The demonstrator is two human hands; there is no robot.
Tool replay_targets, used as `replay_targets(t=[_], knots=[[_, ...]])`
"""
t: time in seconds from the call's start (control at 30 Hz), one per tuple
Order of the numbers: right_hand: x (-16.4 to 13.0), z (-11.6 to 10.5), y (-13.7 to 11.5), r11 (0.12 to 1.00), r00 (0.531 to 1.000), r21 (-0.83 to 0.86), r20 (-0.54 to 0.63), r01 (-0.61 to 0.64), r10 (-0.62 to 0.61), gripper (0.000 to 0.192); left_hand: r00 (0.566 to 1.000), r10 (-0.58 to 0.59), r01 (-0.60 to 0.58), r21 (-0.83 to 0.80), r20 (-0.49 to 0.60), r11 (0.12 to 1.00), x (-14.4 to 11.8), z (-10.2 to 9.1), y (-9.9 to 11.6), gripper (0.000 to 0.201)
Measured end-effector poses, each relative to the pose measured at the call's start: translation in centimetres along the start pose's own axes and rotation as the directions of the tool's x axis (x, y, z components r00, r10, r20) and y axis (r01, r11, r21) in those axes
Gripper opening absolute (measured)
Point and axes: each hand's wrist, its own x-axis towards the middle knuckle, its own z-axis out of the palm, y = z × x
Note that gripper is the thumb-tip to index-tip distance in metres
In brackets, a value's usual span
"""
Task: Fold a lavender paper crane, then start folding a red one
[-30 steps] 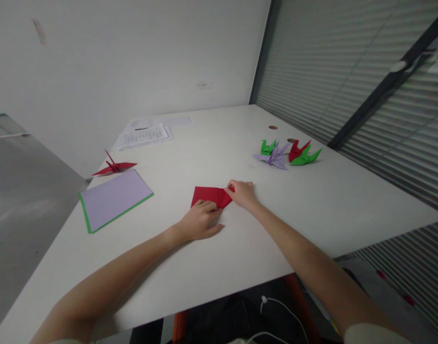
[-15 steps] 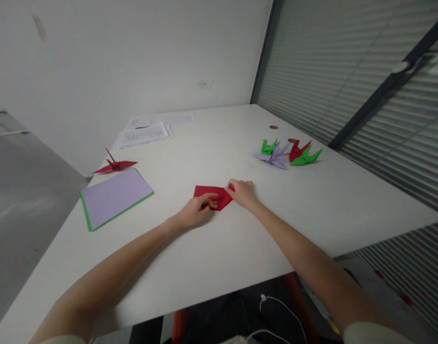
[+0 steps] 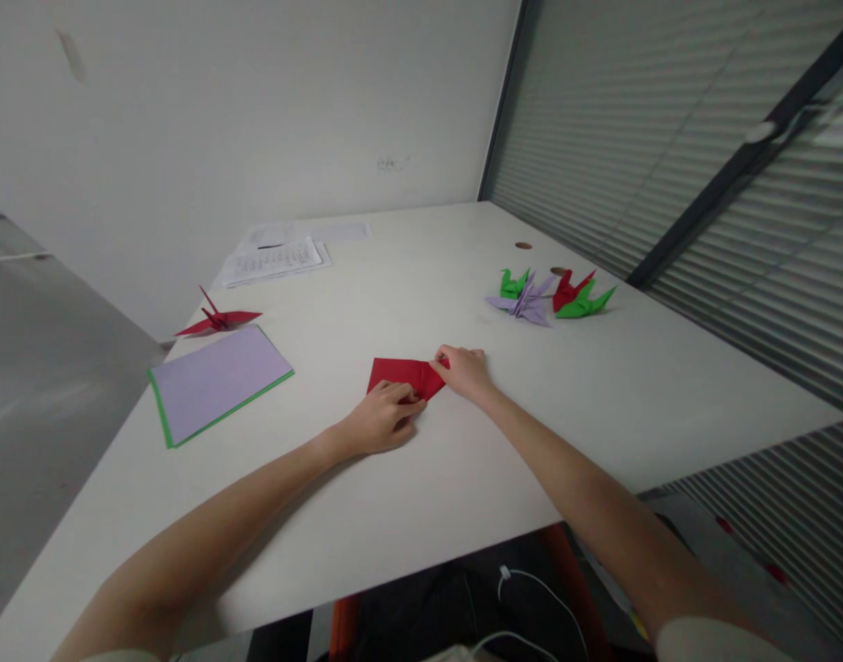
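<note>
A partly folded sheet of red origami paper lies flat on the white table, between my two hands. My left hand rests on its near edge, fingers curled and pressed together at the paper's lower side. At the paper's right corner, my right hand pinches the red sheet between thumb and fingertips. The fingers hide part of the near edge and the right tip.
To the left lies a stack of purple and green paper, with a red paper crane behind it. Several folded cranes, including a purple one, stand at the right. Printed sheets lie at the back left of the table.
My left hand has moved down and slightly right, from the middle of the red paper to its near edge. The right hand keeps its pinch at the right corner.
</note>
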Motion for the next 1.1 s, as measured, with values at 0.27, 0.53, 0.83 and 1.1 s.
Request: replay_targets(t=[0.27, 0.53, 0.83, 1.1], knots=[[0.12, 0.35, 0.27, 1.0, 1.0, -0.002, -0.019, 0.018, -0.018, 0.019, 0.995, 0.082, -0.085, 0.04, 0.063, 0.996, -0.07, -0.53, -0.67, 0.037], [0.25, 0.43, 0.44, 1.0, 1.0, 0.005, -0.012, 0.027, -0.027, 0.018, 0.998, 0.014, -0.015, 0.019, 0.054, 1.0, 0.03, -0.59, -0.51, 0.049], [0.32, 0.33, 0.39, 1.0, 1.0, -0.015, 0.019, 0.02, -0.02, 0.019, 0.991, 0.098, -0.094, -0.053, 0.095, 0.994, 0.17, -0.34, -0.48, 0.048], [0.2, 0.11, 0.16, 0.999, 1.0, -0.026, 0.022, 0.02, -0.02, 0.019, 0.995, 0.055, -0.051, -0.059, 0.078, 0.997, -0.1, -0.03, -0.07, 0.043]])
